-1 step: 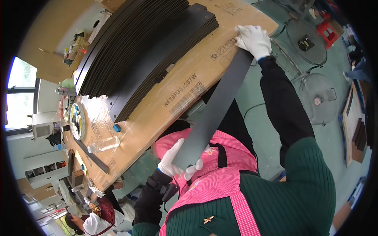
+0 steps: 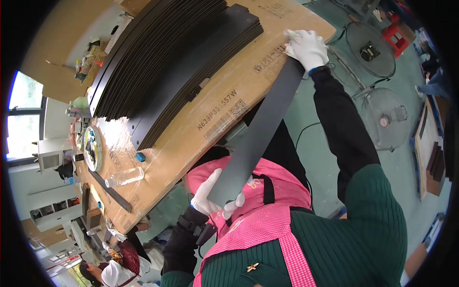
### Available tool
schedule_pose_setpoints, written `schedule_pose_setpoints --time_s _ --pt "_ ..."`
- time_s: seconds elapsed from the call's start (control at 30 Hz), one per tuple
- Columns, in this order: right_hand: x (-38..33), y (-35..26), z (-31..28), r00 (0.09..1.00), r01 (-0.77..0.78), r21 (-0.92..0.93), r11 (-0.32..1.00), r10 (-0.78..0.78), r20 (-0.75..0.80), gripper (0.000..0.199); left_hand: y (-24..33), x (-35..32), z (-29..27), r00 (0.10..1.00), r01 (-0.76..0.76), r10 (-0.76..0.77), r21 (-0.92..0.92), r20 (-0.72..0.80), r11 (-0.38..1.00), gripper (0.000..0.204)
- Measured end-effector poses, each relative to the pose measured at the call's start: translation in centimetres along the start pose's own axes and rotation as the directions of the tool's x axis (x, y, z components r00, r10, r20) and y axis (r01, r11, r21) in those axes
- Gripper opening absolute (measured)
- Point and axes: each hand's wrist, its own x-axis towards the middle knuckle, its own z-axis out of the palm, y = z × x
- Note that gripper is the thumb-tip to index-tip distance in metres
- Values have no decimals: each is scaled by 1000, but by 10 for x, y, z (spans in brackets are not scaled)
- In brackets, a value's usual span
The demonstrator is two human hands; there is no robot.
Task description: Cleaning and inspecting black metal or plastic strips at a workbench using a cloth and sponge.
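Note:
A long, flat dark grey panel (image 2: 260, 134) slants between my two hands, off the front edge of the table. At its near end my left hand (image 2: 206, 197), in a white glove, is closed round it, thumb on one side and fingers on the other. My right hand (image 2: 308, 49), gloved too, grips the far end beside the table edge; its fingertips are partly hidden. Several similar dark panels (image 2: 201, 67) lie on the table to the left, some on edge in a tight row and others piled flat.
Cardboard covers the table (image 2: 191, 143). On its left part are a clear bottle (image 2: 125, 177), a small blue block (image 2: 140, 157), a round tray (image 2: 98, 148) and a narrow dark strip (image 2: 111, 191). Two fans (image 2: 385, 119) stand right. Another person (image 2: 112, 270) is at lower left.

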Motion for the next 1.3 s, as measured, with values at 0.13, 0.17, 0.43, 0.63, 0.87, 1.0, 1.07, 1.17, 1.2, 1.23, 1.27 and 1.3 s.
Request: schedule_pose_setpoints --time_s 0.13,0.17,0.43,0.63,0.87,1.0,1.07,1.17,1.2,1.23,1.27,1.3 --pt "-51 -165 -119 852 -51 252 966 -90 516 31 -7 -18 -25 993 -85 77 -79 -89 993 96" --pt "-89 -195 -146 894 67 567 821 -302 332 25 -7 -21 -32 999 -45 42 -99 -34 994 89" --pt "16 -99 -68 712 -131 185 974 -37 702 29 -29 -69 -39 955 -126 84 -135 -286 983 72" --pt "45 -21 29 907 -239 -154 959 277 317 28 -17 -54 -34 996 -94 91 -227 -22 969 72" --pt "-52 -159 -113 685 237 376 896 -429 589 28 -19 -56 -32 954 -81 107 104 -282 991 79" --pt "51 -23 6 777 -139 71 988 64 626 35 -21 -53 -62 986 -95 89 -33 -138 995 81" --pt "57 42 55 889 -195 -67 979 205 409 35 -14 -49 -67 980 -57 71 79 -188 995 82" --pt "72 53 59 907 -152 -180 972 210 365 37 -9 -48 -68 996 -68 62 -104 -59 992 81" --pt "77 49 56 918 -120 -203 972 187 350 38 -8 -48 -69 996 -75 68 -111 -62 991 81" --pt "81 5 27 926 -52 -127 990 96 364 31 -11 -55 -70 995 -78 69 -129 -69 989 81" --pt "77 -13 12 930 54 -53 997 -31 367 27 -7 -54 -73 998 -48 43 -130 -39 990 80" --pt "71 -58 -20 864 -62 108 992 -1 503 28 -9 -56 -78 995 -88 82 -111 -62 990 80"
